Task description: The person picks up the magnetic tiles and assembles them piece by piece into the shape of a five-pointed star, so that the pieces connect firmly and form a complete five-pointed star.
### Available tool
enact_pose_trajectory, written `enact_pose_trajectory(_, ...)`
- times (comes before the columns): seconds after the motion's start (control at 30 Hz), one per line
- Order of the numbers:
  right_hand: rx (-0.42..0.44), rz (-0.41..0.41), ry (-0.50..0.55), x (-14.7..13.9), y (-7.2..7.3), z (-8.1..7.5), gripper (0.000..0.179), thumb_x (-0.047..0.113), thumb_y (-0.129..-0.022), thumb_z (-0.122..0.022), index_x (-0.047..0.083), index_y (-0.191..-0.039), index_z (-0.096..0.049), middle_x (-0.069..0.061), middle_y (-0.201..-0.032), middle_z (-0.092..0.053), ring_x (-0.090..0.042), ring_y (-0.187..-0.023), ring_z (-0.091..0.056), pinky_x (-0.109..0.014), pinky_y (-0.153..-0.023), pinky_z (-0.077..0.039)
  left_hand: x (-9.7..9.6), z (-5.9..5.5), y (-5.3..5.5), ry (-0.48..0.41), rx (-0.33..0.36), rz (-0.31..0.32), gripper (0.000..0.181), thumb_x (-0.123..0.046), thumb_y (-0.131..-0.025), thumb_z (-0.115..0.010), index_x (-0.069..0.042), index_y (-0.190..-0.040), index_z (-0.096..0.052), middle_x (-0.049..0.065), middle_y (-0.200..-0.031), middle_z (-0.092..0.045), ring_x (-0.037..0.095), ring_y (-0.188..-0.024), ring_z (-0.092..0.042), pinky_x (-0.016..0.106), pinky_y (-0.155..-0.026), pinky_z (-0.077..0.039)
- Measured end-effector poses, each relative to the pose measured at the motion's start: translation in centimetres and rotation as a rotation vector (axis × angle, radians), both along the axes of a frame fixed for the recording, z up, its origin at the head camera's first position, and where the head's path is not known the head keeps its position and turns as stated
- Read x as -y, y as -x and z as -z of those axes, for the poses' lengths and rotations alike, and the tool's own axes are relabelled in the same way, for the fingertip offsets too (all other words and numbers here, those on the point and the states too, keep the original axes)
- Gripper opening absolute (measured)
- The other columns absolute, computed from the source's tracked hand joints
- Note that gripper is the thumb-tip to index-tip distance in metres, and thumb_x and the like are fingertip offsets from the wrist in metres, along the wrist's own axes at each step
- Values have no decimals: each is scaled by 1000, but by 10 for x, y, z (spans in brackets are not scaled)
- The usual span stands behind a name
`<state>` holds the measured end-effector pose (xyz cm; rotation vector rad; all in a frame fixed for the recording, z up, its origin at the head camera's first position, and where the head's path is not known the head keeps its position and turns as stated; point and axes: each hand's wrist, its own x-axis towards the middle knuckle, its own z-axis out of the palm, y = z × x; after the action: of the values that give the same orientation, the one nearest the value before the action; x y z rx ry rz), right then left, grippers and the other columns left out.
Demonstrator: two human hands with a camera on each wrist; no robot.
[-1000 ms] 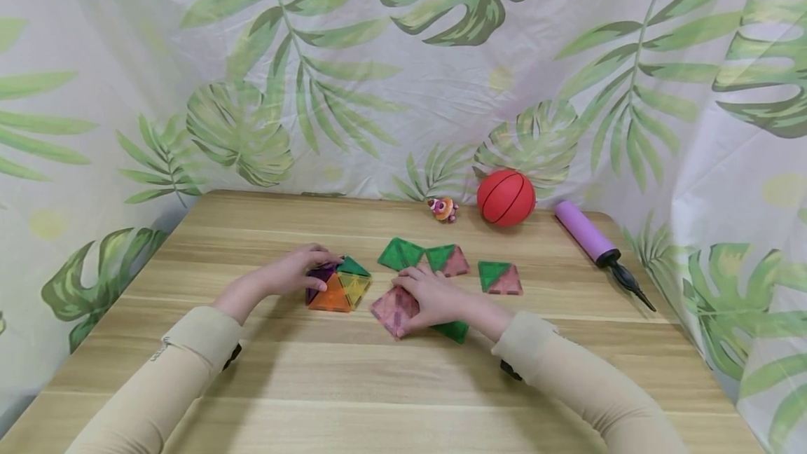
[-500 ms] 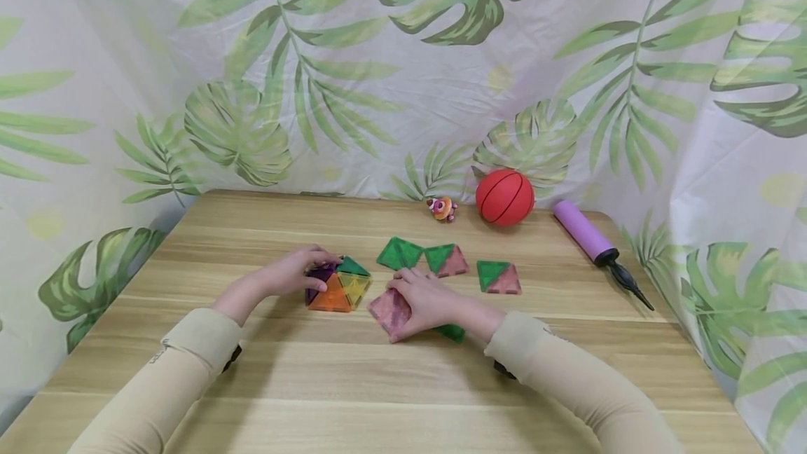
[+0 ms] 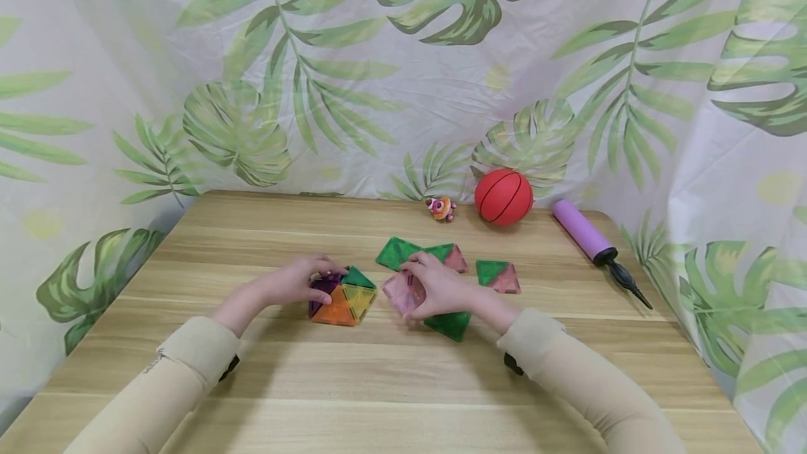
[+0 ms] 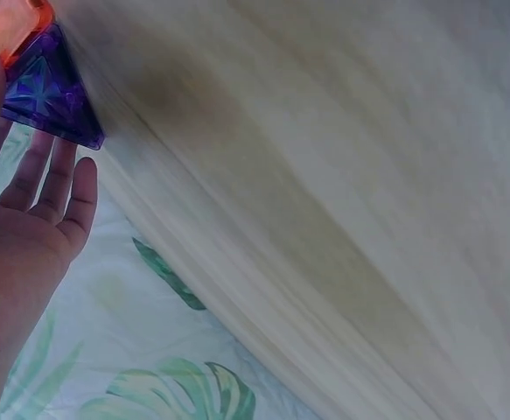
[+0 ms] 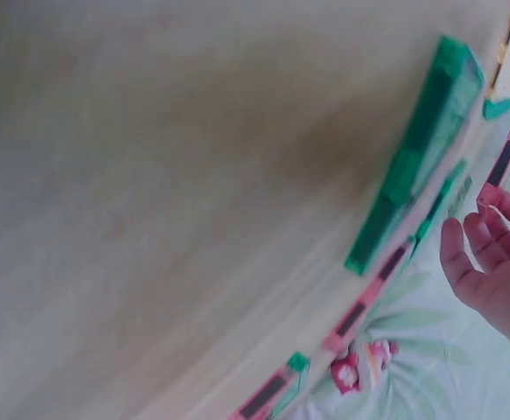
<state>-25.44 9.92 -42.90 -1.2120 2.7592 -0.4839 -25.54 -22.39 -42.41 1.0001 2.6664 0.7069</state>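
My left hand [image 3: 290, 284] grips a joined cluster of translucent magnetic tiles. Its triangles are purple [image 4: 49, 92], orange [image 3: 334, 307], yellow [image 3: 361, 298] and green [image 3: 361, 277]. In the left wrist view the thumb lies over the orange piece, with the fingers behind the purple one. My right hand [image 3: 444, 288] pinches a pink magnetic tile [image 3: 398, 292], seen edge-on in the right wrist view and raised off the wood. Partly under that hand lies a green triangle tile [image 3: 450, 326]. Behind it are green tiles [image 3: 396, 251] and a pink triangle [image 3: 457, 258], partly covered by the fingers.
Right of the right hand lies a green-and-pink pair of triangles [image 3: 498, 277]. Along the back of the wooden table [image 3: 353, 391] are a small figurine [image 3: 440, 209] and a red ball [image 3: 504, 197]. A purple hand pump [image 3: 586, 233] lies at the right edge, before a leaf-print cloth [image 3: 353, 90].
The left hand's cluster has shifted slightly nearer and to the right, tilting a little. My right hand has moved the pink tile up and to the right, uncovering more of the green triangle.
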Motion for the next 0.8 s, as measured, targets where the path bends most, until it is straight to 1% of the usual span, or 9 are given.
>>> enact_pose_trajectory(0.2,43,47,47,-12,5,-12,90,49,-68,-79,1,-137,-45,-14,-136,-38,-26,-124,-41,-41,-102,-39,-12,1,-6,-36,-32,62,56,-31,-79,-75,-7,-127,-58,11,-120,-59,28,-108,-56,48,-93,-44)
enact_pose_trajectory(0.33,50,67,65,-17,9,-19,91,49,-69,-79,2,-139,-43,-14,-138,-36,-25,-124,-41,-42,-101,-40,-21,3,-7,-58,-5,77,55,-32,-79,-75,-5,-124,-58,10,-119,-61,27,-108,-57,46,-93,-45)
enact_pose_trajectory(0.47,26,51,102,-19,12,-25,89,46,-70,-80,3,-139,-43,-14,-137,-37,-26,-120,-44,-43,-99,-42,-28,5,-6,-75,12,92,53,-31,-78,-75,-6,-122,-60,8,-118,-62,26,-109,-57,45,-93,-44)
enact_pose_trajectory(0.57,17,39,119,-19,13,-29,88,44,-70,-80,5,-139,-43,-13,-136,-37,-26,-118,-45,-44,-100,-41,-32,5,-5,-77,19,107,52,-32,-79,-75,-7,-122,-60,7,-119,-62,25,-110,-57,45,-94,-44)
enact_pose_trajectory(0.6,18,35,124,-19,13,-30,88,44,-70,-80,6,-139,-43,-13,-136,-37,-25,-119,-45,-44,-100,-41,-33,4,-5,-79,31,106,53,-32,-79,-74,-7,-123,-60,7,-119,-62,25,-111,-56,45,-94,-44)
enact_pose_trajectory(0.67,16,28,124,-17,14,-31,88,44,-70,-80,6,-139,-43,-13,-137,-37,-25,-119,-45,-43,-99,-41,-35,1,-4,-100,75,84,53,-32,-82,-72,-5,-126,-57,10,-121,-61,27,-112,-55,46,-94,-45)
enact_pose_trajectory(0.7,17,25,120,-16,14,-32,89,45,-70,-80,6,-140,-42,-13,-138,-36,-24,-119,-44,-43,-99,-41,-36,-1,-3,-122,100,62,53,-31,-84,-70,-4,-127,-55,12,-122,-60,28,-112,-55,46,-93,-45)
enact_pose_trajectory(0.8,8,14,112,-11,15,-32,91,46,-70,-80,6,-141,-41,-11,-139,-36,-22,-121,-44,-41,-99,-42,-39,-9,1,-214,152,-26,47,-26,-91,-64,-3,-130,-52,16,-120,-59,28,-110,-55,46,-88,-47)
